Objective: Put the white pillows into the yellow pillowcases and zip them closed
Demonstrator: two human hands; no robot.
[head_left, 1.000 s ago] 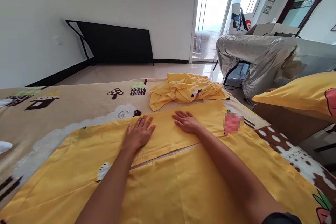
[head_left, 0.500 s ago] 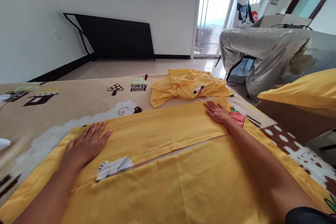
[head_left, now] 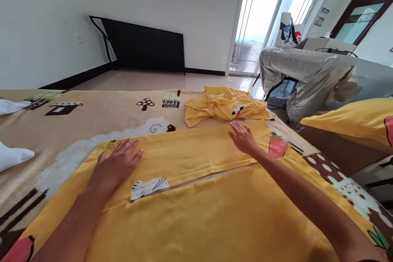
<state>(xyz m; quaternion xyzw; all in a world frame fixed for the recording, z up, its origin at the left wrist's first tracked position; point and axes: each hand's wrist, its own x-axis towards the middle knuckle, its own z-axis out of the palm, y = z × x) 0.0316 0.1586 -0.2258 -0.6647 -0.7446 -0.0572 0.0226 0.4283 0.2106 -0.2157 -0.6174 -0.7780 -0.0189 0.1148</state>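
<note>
A yellow pillowcase (head_left: 196, 208) with cartoon prints lies spread flat on the bed in front of me. Its far end is a folded flap (head_left: 190, 151). My left hand (head_left: 116, 164) rests palm down on the left part of that flap, fingers stretched out. My right hand (head_left: 243, 137) lies flat on the flap's right part, fingers spread, beside a carrot print (head_left: 276, 145). Neither hand holds anything.
A crumpled yellow cloth (head_left: 225, 105) lies on the beige patterned bedspread (head_left: 76, 127) beyond the pillowcase. A yellow pillow (head_left: 353, 119) sits at the right on a brown box. A silver-covered table (head_left: 310, 71) stands behind. White fabric (head_left: 14, 156) shows at the left edge.
Both hands slid apart from the flap's middle to its two ends. My right hand has since come a little back toward the centre; the left stays near the left end.
</note>
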